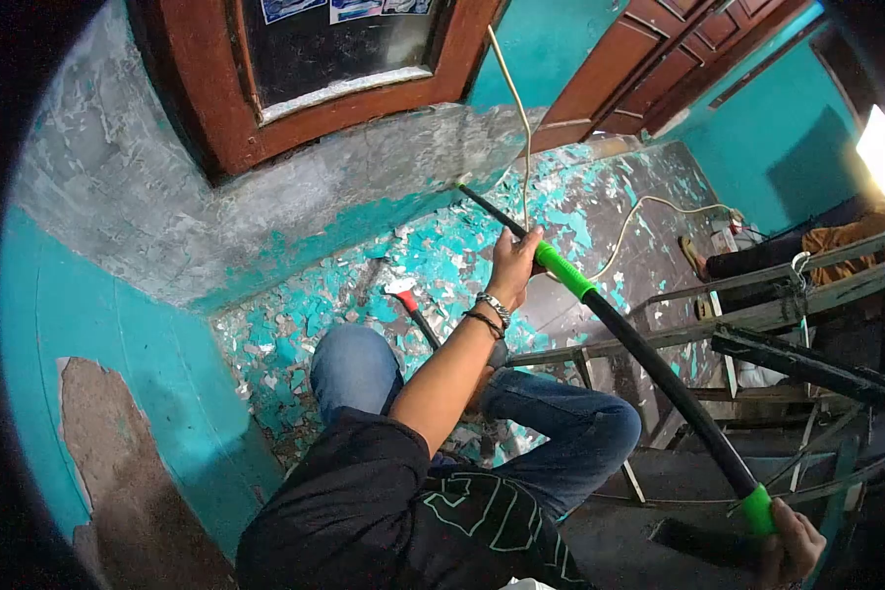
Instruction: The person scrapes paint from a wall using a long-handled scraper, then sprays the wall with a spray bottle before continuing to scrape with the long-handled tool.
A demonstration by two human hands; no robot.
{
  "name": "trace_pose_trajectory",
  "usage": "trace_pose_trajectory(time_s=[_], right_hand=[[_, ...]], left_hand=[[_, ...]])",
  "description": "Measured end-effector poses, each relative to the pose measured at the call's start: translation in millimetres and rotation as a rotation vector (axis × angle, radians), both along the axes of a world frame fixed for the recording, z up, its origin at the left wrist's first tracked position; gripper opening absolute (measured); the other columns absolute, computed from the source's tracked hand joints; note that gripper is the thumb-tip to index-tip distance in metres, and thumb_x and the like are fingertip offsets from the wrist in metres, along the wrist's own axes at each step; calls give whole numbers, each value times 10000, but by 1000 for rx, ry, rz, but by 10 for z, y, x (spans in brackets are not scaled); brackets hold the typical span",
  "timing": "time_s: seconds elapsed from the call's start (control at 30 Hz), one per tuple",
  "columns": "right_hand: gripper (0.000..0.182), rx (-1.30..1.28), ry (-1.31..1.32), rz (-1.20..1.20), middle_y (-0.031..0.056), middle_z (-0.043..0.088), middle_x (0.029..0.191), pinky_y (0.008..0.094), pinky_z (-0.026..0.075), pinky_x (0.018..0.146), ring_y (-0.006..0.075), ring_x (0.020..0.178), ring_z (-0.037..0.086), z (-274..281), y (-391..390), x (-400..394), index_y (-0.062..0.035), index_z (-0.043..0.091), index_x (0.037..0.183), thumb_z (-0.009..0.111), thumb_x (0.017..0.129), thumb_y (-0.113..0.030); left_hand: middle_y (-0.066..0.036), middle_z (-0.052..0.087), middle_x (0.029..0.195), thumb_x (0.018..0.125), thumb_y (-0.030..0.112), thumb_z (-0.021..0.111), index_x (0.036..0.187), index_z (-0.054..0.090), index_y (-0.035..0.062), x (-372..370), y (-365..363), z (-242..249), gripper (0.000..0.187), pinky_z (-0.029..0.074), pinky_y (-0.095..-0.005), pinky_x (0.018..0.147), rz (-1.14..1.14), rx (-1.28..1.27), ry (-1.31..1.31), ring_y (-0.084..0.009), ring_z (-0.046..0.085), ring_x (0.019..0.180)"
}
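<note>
A long black pole with green grips (649, 364) runs diagonally across my view. My left hand (514, 267), with bracelets at the wrist, is closed on it beside the upper green grip. At the lower right, my right hand (798, 547) is closed around its green end. The pole's far tip meets the foot of the wall (354, 162), where grey plaster shows above a strip of turquoise paint. The tip is too small to make out. A tool with a red neck and black handle (408, 302) lies on the floor by my knee, its pale end among paint flakes.
Turquoise and white paint flakes (295, 315) cover the floor along the wall. A wooden ladder-like frame (678, 339) lies to my right. A pale cable (624, 236) crosses the floor. Beyond the frame, another person's leg (747, 258) shows. A brown-framed window (216, 138) stands above.
</note>
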State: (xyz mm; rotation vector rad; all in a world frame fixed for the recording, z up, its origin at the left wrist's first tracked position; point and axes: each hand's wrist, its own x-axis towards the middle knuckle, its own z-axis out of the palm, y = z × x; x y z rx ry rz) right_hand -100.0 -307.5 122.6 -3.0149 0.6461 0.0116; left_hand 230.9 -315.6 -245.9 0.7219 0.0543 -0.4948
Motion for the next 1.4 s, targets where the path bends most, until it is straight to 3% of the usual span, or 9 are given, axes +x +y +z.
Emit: trace_pose_trajectory(time_s=[0.3,0.37,0.4,0.57,0.63,0.77,1.03,1.17,1.4], right_hand=[[260,-10,67,20,186,616,949,278,470,703,196,826,614,-103,43,245,13,562,1086,486,853,-74],[261,238,47,-573,192,614,942,270,464,692,207,813,611,-20,-98,-27,7,563,1087,480,861,-92],[261,85,-69,-38,177,618,936,262,462,688,203,792,607,-131,59,189,-6,570,1089,478,871,-117],[278,-28,10,3,101,634,906,251,465,641,155,746,605,-375,-137,163,-34,579,1090,523,864,-187],[330,407,83,-983,63,628,822,193,441,606,113,661,573,-247,-480,-353,-48,555,1127,550,854,-234],[334,69,18,-112,44,593,749,144,427,607,56,591,491,-206,-244,-154,-23,507,1175,514,877,-174],[280,11,-72,-27,113,616,812,215,411,557,106,622,515,-237,-326,-68,30,565,1079,489,884,-156],[265,-8,-84,-54,115,625,790,220,403,538,98,612,507,-218,-223,30,24,588,1045,513,872,-162],[229,11,-140,-87,156,639,869,263,461,624,147,717,594,-453,-197,-95,28,596,1027,514,864,-112]], left_hand=[[-67,525,796,820,239,581,1174,309,-87,196,-57,-377,554,499,-285,524,6,-28,-16,-139,555,646],[-73,531,815,812,235,596,1227,248,-101,154,-73,-328,637,505,-289,535,65,-63,-30,-138,555,648],[-74,535,834,805,231,608,1227,240,-102,174,-62,-340,651,507,-288,541,41,-27,-30,-139,556,656],[-19,505,724,817,176,586,901,433,4,212,-77,-415,244,470,-256,512,32,59,71,-108,527,614],[-77,533,858,823,238,586,1294,119,-100,140,-53,-370,744,514,-286,581,-41,18,-35,-147,571,699],[-100,539,884,824,232,586,1306,76,-97,170,-94,-297,775,517,-281,597,-65,-53,-59,-152,578,711],[-82,544,855,834,226,564,1326,-133,-7,118,-125,-382,884,487,-296,641,-133,-95,-74,-151,554,720],[-63,519,766,844,204,533,1045,415,-1,196,-325,-405,310,470,-304,619,-54,-244,171,-174,522,657],[-78,472,634,838,133,448,753,433,17,249,-662,-391,145,455,-338,499,131,-199,345,-187,494,523]])
